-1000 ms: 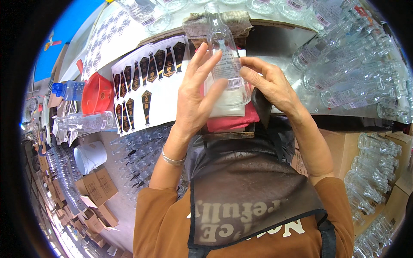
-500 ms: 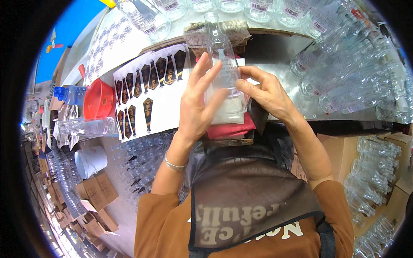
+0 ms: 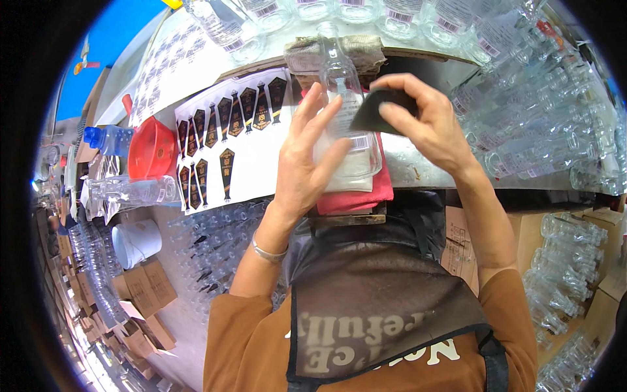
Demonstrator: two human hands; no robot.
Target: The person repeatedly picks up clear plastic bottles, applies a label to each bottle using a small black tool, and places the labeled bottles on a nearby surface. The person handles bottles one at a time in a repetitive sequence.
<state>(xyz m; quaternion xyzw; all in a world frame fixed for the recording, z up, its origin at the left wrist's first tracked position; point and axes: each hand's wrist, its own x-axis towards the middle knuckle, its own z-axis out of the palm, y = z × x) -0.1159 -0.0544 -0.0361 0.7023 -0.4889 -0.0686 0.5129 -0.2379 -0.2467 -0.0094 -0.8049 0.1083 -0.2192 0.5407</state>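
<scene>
A clear glass bottle (image 3: 358, 157) lies on a padded stand in front of me, its neck on a rolled cloth (image 3: 300, 55) and its base toward me. My left hand (image 3: 307, 150) is beside the bottle's left side, fingers stretched and spread, holding nothing. Between the thumb and fingers of my right hand (image 3: 431, 121) is a dark flat scraper (image 3: 382, 112), its edge at the bottle's right side over the printed label. Whether the scraper touches the glass I cannot tell.
Left of the stand lies a white sheet (image 3: 255, 163) with several dark tie-shaped stickers. Beyond it are a red basin (image 3: 151, 150) and a blue-capped plastic bottle (image 3: 111, 140). More glass bottles (image 3: 522, 124) crowd the right side. A white bucket (image 3: 137, 242) stands low at left.
My right hand has moved up and right from the bottle's lower side, bringing the scraper up against its label area. The left hand stays spread, nearly in place.
</scene>
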